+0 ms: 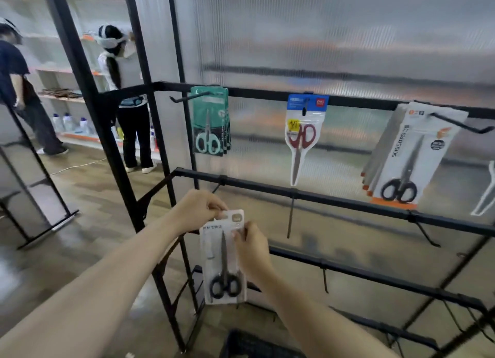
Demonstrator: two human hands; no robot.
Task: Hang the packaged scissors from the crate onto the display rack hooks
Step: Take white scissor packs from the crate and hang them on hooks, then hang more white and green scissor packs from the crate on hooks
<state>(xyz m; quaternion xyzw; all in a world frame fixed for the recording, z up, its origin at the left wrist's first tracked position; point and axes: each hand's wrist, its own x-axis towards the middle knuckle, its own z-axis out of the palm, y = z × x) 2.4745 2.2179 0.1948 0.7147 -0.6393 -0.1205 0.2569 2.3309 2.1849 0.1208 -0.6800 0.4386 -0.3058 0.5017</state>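
Pinching the pack (223, 261) by its top corner, the left hand (198, 210) steadies it while the right hand (253, 248) grips its right edge, probably to line the hang hole up with the hook (217, 187) just above (second rail). The pack hangs upright over the crate (249, 344), seemingly not yet hooked.

Both arms extended, left hand (197, 210) pinching, right hand (251, 246) gripping — fingers curled
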